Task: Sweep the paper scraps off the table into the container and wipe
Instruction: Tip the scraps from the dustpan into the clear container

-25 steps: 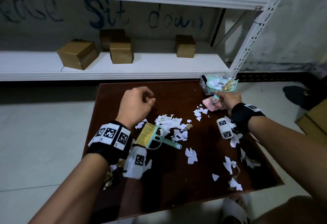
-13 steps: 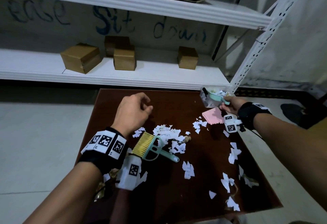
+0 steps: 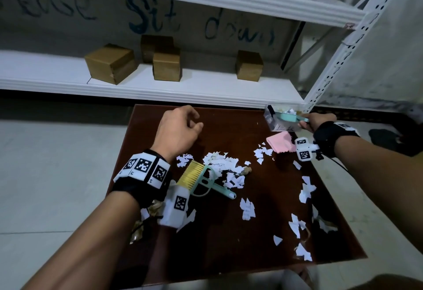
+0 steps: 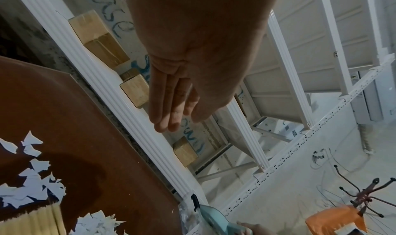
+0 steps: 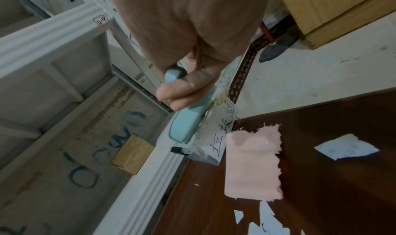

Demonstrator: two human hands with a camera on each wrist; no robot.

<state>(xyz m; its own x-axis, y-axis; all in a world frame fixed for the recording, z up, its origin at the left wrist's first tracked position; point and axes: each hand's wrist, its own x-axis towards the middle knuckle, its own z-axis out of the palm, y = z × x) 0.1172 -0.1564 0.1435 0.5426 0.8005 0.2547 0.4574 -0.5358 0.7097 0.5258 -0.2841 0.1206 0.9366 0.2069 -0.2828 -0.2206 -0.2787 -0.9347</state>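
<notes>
White paper scraps [image 3: 223, 168] lie scattered over the dark brown table [image 3: 229, 232]. At the table's far right corner my right hand [image 3: 306, 123] grips the handle of a teal dustpan [image 3: 287, 117], which is tipped over a clear plastic container [image 3: 278, 127]. The right wrist view shows the fingers curled round the dustpan [image 5: 185, 125], whose lip is inside the container [image 5: 211, 149]. My left hand [image 3: 194, 126] hovers over the table's far middle, loosely curled and holding nothing. A brush [image 3: 201, 178] with yellow bristles lies among the scraps.
A pink cloth [image 3: 281, 145] lies flat just in front of the container. White shelving [image 3: 160, 88] with several cardboard boxes [image 3: 111, 62] runs along the table's far edge, with an upright post [image 3: 338, 53] beside the container. Brown scraps [image 3: 138, 230] lie near the left edge.
My right hand has tilted the dustpan from level with scraps on it down into the container. The left hand and the brush have stayed put.
</notes>
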